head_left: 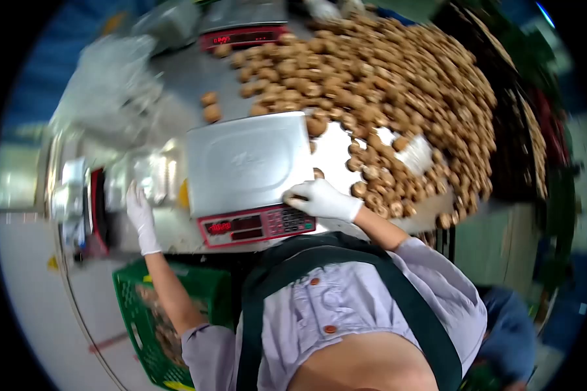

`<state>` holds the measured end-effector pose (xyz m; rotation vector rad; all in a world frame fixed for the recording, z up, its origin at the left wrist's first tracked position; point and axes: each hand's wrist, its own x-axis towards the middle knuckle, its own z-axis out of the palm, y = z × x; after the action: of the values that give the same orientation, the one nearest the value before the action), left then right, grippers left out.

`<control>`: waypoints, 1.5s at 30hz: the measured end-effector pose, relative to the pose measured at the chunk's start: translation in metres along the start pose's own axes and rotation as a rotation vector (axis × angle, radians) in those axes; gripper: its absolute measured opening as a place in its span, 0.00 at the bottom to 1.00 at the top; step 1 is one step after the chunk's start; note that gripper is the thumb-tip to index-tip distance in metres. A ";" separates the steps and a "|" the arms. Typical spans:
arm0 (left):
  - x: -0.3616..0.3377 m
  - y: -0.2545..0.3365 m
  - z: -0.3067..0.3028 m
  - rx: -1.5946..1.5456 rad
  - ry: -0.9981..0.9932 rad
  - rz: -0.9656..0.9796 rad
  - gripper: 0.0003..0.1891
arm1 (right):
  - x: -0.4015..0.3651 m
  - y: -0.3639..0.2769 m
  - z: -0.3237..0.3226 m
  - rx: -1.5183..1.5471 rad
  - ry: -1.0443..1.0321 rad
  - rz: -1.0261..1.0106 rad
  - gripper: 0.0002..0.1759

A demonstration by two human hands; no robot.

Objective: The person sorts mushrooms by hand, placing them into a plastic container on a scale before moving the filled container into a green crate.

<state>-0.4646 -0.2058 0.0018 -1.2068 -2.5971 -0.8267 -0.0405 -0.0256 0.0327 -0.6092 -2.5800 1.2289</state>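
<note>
My left hand (140, 214), in a white glove, reaches forward with its fingers stretched out. It is beside a stack of clear plastic trays (153, 171), left of the scale. My right hand (324, 199), also gloved, is curled at the scale's front right corner, over the edge of the keypad. A small brownish patch shows between its thumb and fingers, and I cannot tell what it is. The scale (249, 159) has a bare metal plate and a red front panel with lit digits. Brown mushrooms (375, 189) lie just right of my right hand.
A large heap of mushrooms (385, 72) covers the table's far right. Another scale (244, 36) stands at the back, near another person's gloved hands (323, 9). Plastic bags (107, 85) lie at the back left. A green crate (134, 322) sits below the table edge.
</note>
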 end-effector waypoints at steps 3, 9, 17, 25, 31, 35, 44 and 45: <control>0.021 -0.029 0.040 0.224 -0.306 -0.188 0.23 | -0.017 -0.002 -0.010 -0.079 0.068 0.079 0.12; 0.037 -0.008 0.039 0.343 -0.360 -0.170 0.17 | -0.059 0.008 -0.015 0.018 0.209 0.277 0.10; 0.056 0.003 -0.004 0.390 -0.139 -0.124 0.16 | -0.084 0.021 -0.005 -0.042 0.354 0.244 0.11; -0.038 0.163 -0.016 -0.004 -0.022 0.126 0.12 | -0.100 0.019 -0.021 -0.039 0.300 0.360 0.11; -0.098 0.251 0.045 0.051 -0.326 0.679 0.11 | -0.114 0.028 -0.030 -0.007 0.318 0.344 0.12; -0.091 0.257 0.048 -0.005 -0.439 0.562 0.12 | -0.135 0.041 -0.040 -0.039 0.382 0.407 0.11; -0.082 0.295 0.020 0.167 -0.725 0.220 0.22 | -0.220 0.094 -0.090 -0.193 0.554 0.733 0.12; -0.083 0.302 0.018 0.165 -0.721 0.213 0.22 | -0.232 0.103 -0.096 -0.222 0.586 0.750 0.12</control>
<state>-0.1828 -0.0931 0.0821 -1.9618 -2.8752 -0.1265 0.2285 -0.0072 0.0079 -1.7844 -2.0277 0.7288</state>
